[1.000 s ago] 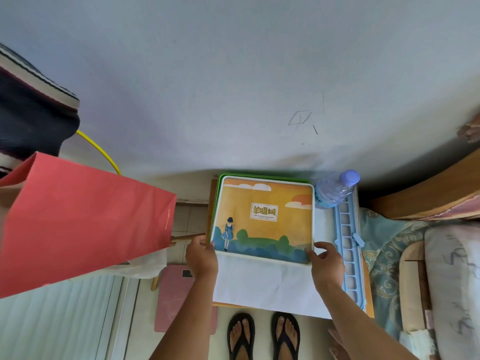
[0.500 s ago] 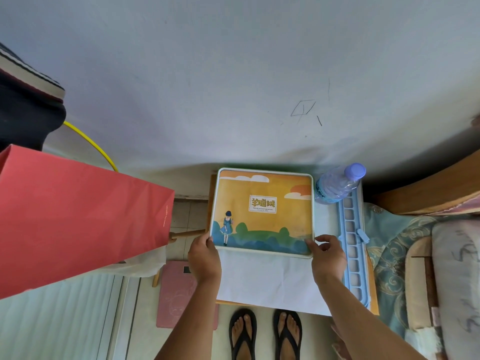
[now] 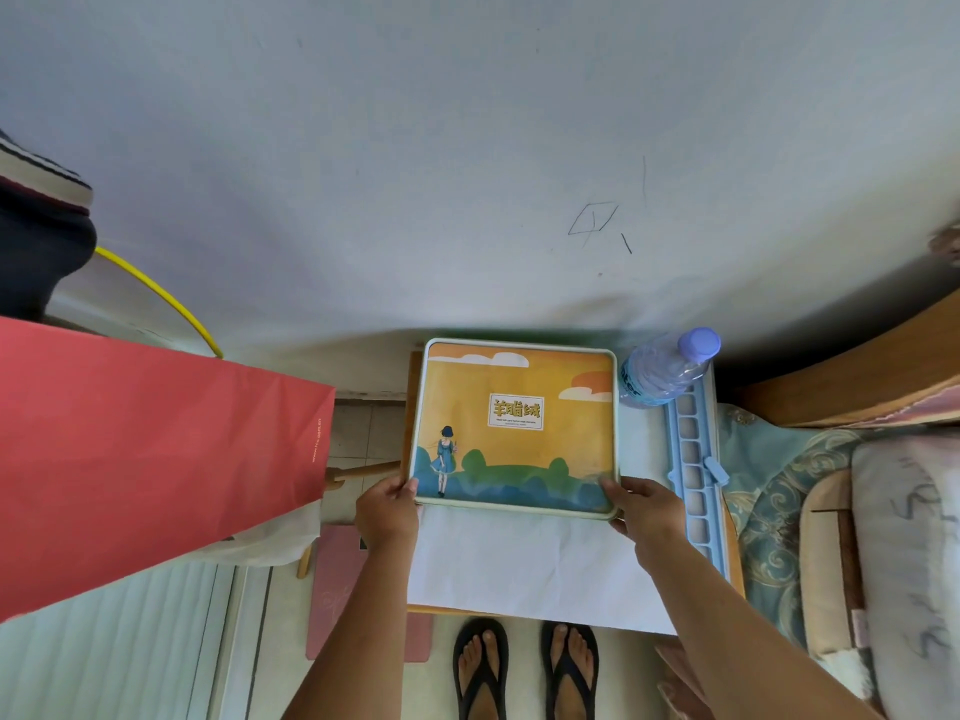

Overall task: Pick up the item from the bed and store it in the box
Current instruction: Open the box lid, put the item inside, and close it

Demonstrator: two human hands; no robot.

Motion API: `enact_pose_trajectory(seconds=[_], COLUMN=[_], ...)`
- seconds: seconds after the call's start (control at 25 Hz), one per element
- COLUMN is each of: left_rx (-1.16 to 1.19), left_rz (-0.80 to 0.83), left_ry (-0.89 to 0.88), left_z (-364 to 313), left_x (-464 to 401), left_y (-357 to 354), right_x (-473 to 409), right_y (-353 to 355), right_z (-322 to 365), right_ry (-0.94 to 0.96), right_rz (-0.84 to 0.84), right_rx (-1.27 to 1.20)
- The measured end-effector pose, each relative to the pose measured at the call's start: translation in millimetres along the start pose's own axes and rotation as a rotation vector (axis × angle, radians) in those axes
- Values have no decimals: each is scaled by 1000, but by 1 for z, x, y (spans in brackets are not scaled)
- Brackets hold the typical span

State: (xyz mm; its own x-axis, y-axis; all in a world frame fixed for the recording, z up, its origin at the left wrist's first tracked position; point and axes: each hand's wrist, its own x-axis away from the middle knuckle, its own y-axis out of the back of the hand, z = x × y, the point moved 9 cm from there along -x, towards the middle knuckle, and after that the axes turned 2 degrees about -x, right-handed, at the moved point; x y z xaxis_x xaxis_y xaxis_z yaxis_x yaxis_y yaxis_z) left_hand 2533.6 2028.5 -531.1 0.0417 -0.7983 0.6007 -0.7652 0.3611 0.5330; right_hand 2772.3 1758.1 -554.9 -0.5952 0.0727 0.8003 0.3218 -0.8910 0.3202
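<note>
A flat square box (image 3: 519, 387) with an orange lid, showing a girl on a blue and green hill, sits on a small table against the wall. My left hand (image 3: 387, 511) grips its near left corner. My right hand (image 3: 644, 506) grips its near right corner, thumb on the lid. The lid lies closed over the box; what is inside is hidden. The bed (image 3: 769, 485) with a patterned teal cover lies at the right.
A white sheet (image 3: 519, 563) covers the table in front of the box. A plastic water bottle (image 3: 665, 368) and a blue ice tray (image 3: 696, 475) stand right of the box. A red paper bag (image 3: 145, 449) fills the left. A pink scale (image 3: 337, 589) lies on the floor.
The lid has settled flat onto the box; its green rim no longer shows. Both hands have stayed at the near corners and tightened on them.
</note>
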Motion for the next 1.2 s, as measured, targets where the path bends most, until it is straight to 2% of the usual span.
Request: enact_pose_trajectory(seconds=[0.2, 0.44, 0.6, 0.72, 0.76, 0.84, 0.92, 1.0, 1.08, 1.2], left_rx=[-100, -116, -149, -382, -516, -732, -884, -1092, -1268, -1361], left_rz=[-16, 13, 16, 35, 48, 98, 216, 304, 348, 412], left_ry=[12, 29, -15, -155, -274, -617, -879, -935, -868, -841], left_z=[-5, 1, 1, -21, -38, -79, -117, -140, -146, -138], left_x=[-3, -3, -5, 6, 13, 26, 30, 14, -14, -28], left_y=[-2, -3, -3, -5, -11, -36, -68, -90, -97, -99], right_x=[6, 8, 8, 19, 23, 31, 37, 31, 16, 6], right_y=[2, -2, 2, 2, -1, -16, -50, -81, -96, -96], right_z=[10, -16, -16, 4, 18, 58, 92, 112, 127, 134], right_ry=[96, -13, -1, 121, 218, 513, 761, 848, 847, 842], right_rz=[-91, 54, 51, 46, 31, -20, 26, 101, 111, 106], right_rx=[150, -122, -80, 189, 362, 698, 949, 1128, 1216, 1274])
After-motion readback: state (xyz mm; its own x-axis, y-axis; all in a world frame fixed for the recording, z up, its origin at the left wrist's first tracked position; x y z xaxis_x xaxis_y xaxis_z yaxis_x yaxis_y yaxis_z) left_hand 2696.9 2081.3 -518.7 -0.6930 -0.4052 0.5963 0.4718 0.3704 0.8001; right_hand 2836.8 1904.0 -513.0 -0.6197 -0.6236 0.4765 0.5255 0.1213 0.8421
